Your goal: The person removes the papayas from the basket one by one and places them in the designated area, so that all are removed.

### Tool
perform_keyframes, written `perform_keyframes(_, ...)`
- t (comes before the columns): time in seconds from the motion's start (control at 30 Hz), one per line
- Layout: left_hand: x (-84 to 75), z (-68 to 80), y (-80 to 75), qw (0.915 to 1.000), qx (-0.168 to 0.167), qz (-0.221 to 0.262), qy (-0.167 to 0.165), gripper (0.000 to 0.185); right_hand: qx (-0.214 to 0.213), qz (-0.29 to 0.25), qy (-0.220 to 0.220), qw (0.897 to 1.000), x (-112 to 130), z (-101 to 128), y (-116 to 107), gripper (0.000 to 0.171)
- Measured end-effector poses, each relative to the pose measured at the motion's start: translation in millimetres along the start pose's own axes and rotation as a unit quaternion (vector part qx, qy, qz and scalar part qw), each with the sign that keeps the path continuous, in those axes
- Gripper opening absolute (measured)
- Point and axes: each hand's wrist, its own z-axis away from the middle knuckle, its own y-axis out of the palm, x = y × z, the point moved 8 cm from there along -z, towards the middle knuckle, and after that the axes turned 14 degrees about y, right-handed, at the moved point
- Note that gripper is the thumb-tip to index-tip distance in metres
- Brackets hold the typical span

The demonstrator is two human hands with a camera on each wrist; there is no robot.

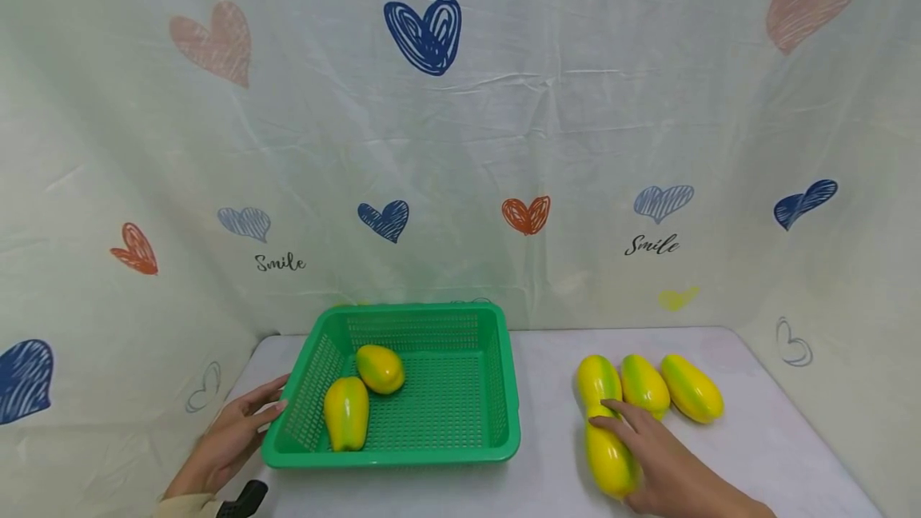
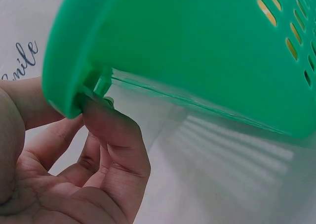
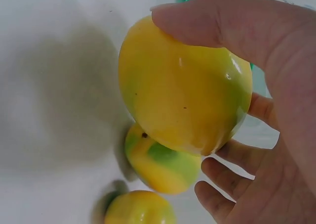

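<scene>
A green plastic basket (image 1: 504, 390) with slotted walls sits on a white table (image 1: 777, 438), and everything else here is placed relative to it. My left hand (image 1: 233, 434) is at the basket's left wall, near its front corner. In the left wrist view my fingertips (image 2: 106, 117) touch the underside of the basket's rolled rim, and the fingers are gently bent rather than closed around it, with the palm open toward the camera.

Inside the basket lie two yellow-green papayas. One papaya (image 1: 380, 368) lies toward the middle of the basket floor. The other papaya (image 1: 346, 413) lies in front of it, closer to the left wall, and the two look to be touching or nearly so.

To the right of the basket, well apart from it, four more papayas lie on the table. My right hand (image 1: 665, 466) is grasping the nearest papaya (image 1: 608, 458), the one closest to the table's front edge. In the right wrist view my thumb curls over one side of it and my fingers wrap under the other, so the fruit fills my palm. Whether it rests on the table or is lifted off it, I cannot tell.

Behind that fruit, three papayas lie in a row: the left one (image 1: 597, 380), the middle one (image 1: 644, 384) and the right one (image 1: 692, 399), side by side and just beside each other.

A pale cloth backdrop (image 1: 460, 142) printed with hearts hangs behind the basket.
</scene>
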Motion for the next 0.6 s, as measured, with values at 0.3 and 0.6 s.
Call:
perform_keyframes(0.3, 0.8, 0.7, -0.8, 1.0000, -0.003, 0.007, 0.000, 0.069, 0.011, 0.009, -0.005, 1.000, -6.1, 0.8, 7.7, 0.094)
perform_keyframes(0.6, 1.8, 0.6, -1.2, 0.9999, -0.003, 0.010, 0.001, 0.069, 0.026, 0.000, -0.019, 0.999, -9.2, -0.1, 12.6, 0.094)
